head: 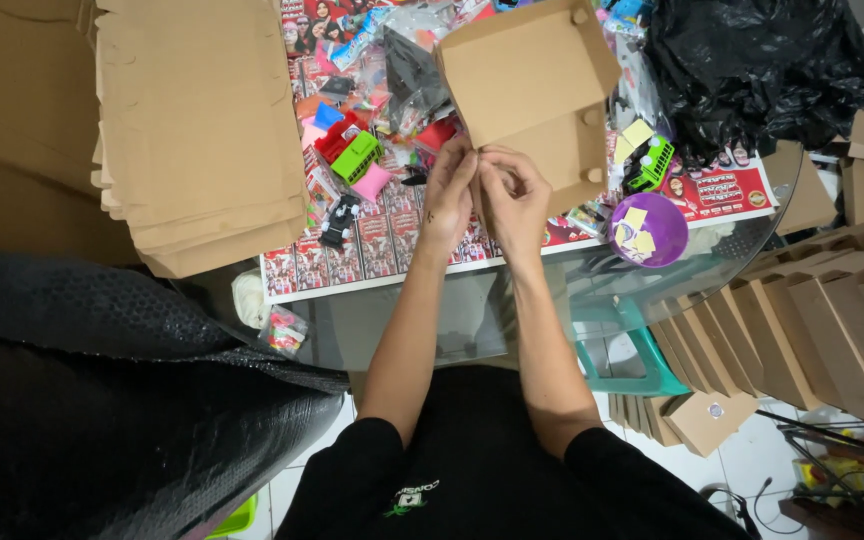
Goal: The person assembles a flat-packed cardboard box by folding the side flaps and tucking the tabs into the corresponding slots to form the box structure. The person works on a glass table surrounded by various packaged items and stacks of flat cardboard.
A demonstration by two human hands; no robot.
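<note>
We're mid-fold on the brown cardboard box (532,95), held up over the glass table (592,275) w/ left hand (449,195) & right hand (512,200) both pinched shut on its lower edge; next probably needs that flap tucked in firmly.

brown cardboard box (532,90) held centre, flat stack (202,130) left

We've got flat cardboard stack (197,120) far left, folded boxes (812,320) near right, toys (357,155) btwn them on table (452,310), bowl (649,229) right of hands.
</note>
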